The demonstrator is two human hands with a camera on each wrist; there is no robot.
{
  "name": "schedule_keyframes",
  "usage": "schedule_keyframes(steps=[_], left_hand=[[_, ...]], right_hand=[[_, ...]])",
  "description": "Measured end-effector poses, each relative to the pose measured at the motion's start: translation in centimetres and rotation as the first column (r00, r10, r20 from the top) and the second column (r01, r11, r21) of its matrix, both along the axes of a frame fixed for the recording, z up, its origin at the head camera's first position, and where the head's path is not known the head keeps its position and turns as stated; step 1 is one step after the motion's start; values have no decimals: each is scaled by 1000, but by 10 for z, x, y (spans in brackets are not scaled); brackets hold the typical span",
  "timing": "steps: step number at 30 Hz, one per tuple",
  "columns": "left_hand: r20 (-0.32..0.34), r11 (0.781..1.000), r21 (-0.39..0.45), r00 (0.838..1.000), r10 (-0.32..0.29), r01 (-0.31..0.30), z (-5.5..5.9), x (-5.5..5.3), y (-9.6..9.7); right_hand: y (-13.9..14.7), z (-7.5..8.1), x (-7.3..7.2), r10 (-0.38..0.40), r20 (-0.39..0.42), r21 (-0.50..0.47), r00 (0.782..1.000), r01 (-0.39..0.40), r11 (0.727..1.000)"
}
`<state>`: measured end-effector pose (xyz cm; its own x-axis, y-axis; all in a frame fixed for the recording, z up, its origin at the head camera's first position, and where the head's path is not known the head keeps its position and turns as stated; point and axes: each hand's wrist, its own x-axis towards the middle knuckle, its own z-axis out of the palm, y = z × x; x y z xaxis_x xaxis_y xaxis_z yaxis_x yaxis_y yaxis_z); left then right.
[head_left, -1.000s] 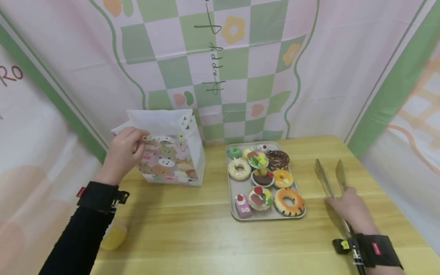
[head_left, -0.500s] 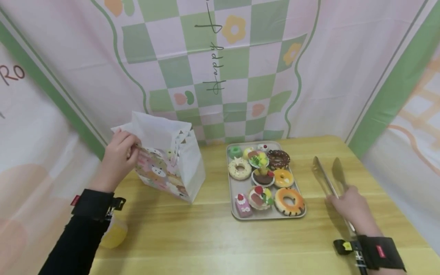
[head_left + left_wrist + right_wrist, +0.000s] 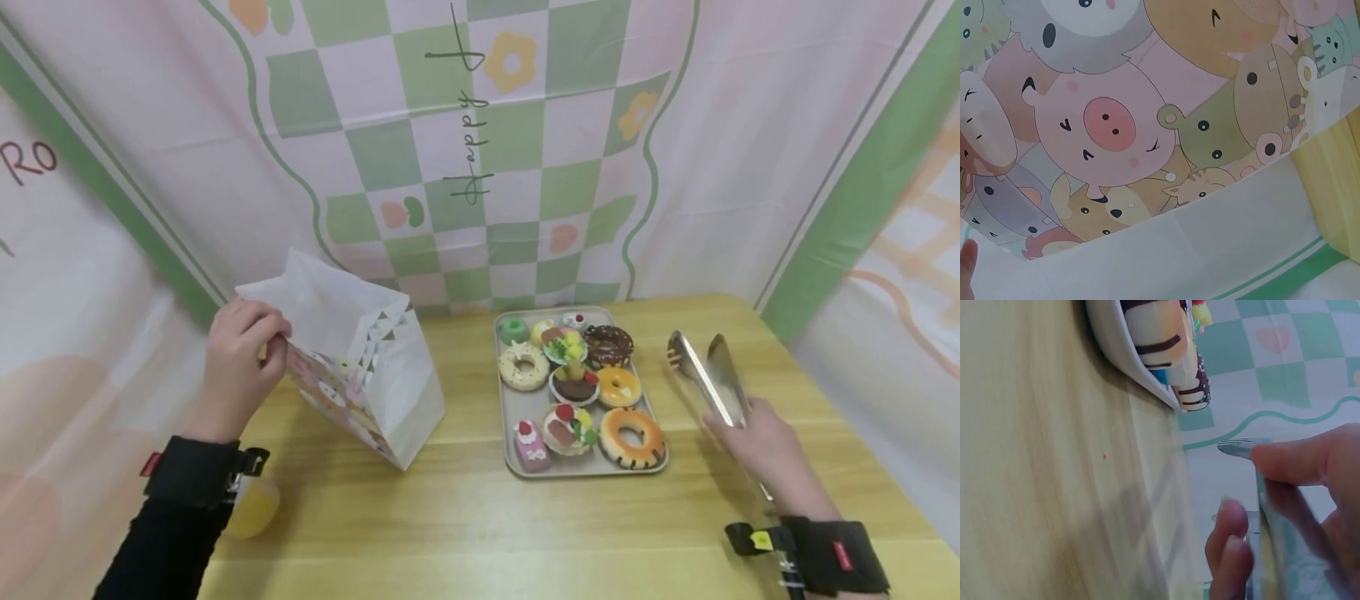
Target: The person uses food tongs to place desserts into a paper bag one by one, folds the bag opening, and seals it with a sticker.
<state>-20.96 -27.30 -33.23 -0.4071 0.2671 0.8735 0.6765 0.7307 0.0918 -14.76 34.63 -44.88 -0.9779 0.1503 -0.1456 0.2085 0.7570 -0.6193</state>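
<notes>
A white paper bag (image 3: 405, 392) with cartoon animals on its front stands turned on the left of the table, its mouth gaping. My left hand (image 3: 243, 354) pinches the bag's top edge at the near left corner. In the left wrist view the printed front (image 3: 1110, 125) fills most of the picture, with one fingertip (image 3: 967, 262) at the edge. On the right, my right hand (image 3: 761, 446) grips metal tongs (image 3: 705, 379) round their arms, the tips apart and pointing away from me. In the right wrist view the fingers (image 3: 1291, 456) hold the tongs, partly hiding them.
A metal tray (image 3: 517, 408) of toy donuts, tarts and small cakes lies between the hands, right of the bag. Near the left wrist is a cup of yellow contents (image 3: 255, 508), partly covered by the arm. A printed cloth (image 3: 510, 158) hangs behind the table.
My left hand has drawn the bag's left corner down and toward me, turning the bag and showing its side and inside. The tongs have lifted, their tips shifting left and closer together.
</notes>
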Motion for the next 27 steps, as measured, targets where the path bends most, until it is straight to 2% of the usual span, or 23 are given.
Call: schedule_keyframes(steps=[4, 8, 12, 17, 21, 27], left_hand=[[-4, 999, 20, 999, 46, -46, -2, 8, -2], [21, 996, 52, 998, 65, -66, -4, 16, -1], [22, 992, 104, 997, 72, -74, -6, 22, 2], [-17, 982, 183, 998, 58, -54, -9, 24, 8], [-29, 968, 250, 999, 40, -31, -11, 26, 12], [-31, 934, 356, 998, 46, -32, -12, 30, 17]], right_hand=[[-6, 4, 0, 11, 18, 5, 1000, -11, 1000], [-11, 6, 1, 8, 23, -9, 1000, -8, 1000], [-15, 6, 1, 5, -4, -11, 1000, -5, 1000], [-17, 8, 1, 29, -6, 1, 1000, -29, 1000], [-19, 7, 2, 36, 11, 6, 999, -36, 999], [-27, 9, 4, 50, 26, -28, 998, -49, 998]])
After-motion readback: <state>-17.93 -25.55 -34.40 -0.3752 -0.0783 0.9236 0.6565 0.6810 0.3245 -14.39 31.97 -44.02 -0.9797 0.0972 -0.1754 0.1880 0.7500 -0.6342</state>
